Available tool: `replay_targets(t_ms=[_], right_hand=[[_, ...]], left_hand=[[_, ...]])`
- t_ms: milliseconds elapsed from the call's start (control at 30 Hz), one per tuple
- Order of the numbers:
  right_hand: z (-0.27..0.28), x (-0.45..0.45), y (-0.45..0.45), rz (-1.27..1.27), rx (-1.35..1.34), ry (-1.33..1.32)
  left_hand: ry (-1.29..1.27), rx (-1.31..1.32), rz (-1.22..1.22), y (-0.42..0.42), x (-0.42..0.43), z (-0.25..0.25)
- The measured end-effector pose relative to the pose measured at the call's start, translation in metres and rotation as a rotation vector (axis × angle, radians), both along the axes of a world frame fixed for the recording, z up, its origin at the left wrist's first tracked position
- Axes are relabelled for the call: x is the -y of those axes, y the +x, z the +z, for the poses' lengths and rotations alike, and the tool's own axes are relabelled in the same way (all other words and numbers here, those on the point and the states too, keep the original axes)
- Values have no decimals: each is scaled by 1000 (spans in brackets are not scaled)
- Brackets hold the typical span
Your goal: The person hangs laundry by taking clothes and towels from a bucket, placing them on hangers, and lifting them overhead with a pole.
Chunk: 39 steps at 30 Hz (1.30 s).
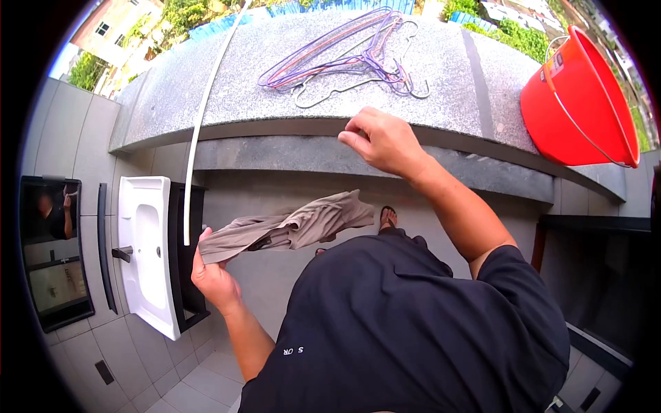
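Note:
My left hand (217, 281) grips one end of a grey-brown piece of clothing (296, 224), with the thumb on top of the cloth. The garment is bunched and stretches to the right, in front of my body; its exact kind does not show. Above the near edge of the ledge, my right hand (382, 141) is raised with its fingers curled in toward the thumb and nothing visible in them. Just beyond it on the ledge lies a pile of purple, pink and white hangers (365, 62).
A speckled stone ledge (447, 76) runs across the front. On its right side a red bucket (571, 110) stands tilted in view. A white pole (197, 131) crosses at the left, near a white washbasin (146, 227) with a dark tap (122, 254) and a mirror (51, 237).

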State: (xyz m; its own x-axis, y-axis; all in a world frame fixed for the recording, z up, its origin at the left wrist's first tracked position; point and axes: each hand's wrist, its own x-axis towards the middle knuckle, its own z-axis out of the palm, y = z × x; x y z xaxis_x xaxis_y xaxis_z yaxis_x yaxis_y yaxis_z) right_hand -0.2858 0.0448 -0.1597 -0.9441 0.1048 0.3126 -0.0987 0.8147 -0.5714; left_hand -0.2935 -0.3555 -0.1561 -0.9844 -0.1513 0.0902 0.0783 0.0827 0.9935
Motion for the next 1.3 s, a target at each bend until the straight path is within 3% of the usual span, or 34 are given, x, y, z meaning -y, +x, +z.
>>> replay_targets(t_ms=[67, 133, 233, 333, 367, 467, 567, 667, 900, 1133, 1300], right_hand=[[-22, -48, -35, -318, 12, -166], [-27, -84, -58, -634, -44, -20], [-34, -120, -83, -773, 121, 190], [-22, -132, -88, -614, 486, -15], [-32, -137, -95, -639, 419, -89], [-25, -137, -81, -619, 340, -393], [-32, -137, -82, -547, 95, -849], [-35, -140, -80, -393, 82, -1206], [-29, -121, -67, -308, -81, -1234], [-39, -117, -54, -385, 100, -1202], [-53, -120, -62, -414, 21, -1162]], left_hand=[[-47, 55, -113, 6, 0, -5], [-125, -30, -108, 7, -4, -15], [-131, -95, -127, 9, -5, -16], [-147, 1, -139, 15, -10, -2], [-188, -137, -119, 9, -9, -14], [-147, -62, -152, 18, -8, -12], [-127, 57, -152, 21, -10, -13], [-136, 87, -170, 22, -14, -14], [-120, 79, -238, 18, -24, -15], [-109, 89, -246, 20, -32, -19], [-98, 108, -248, 19, -34, -24]])
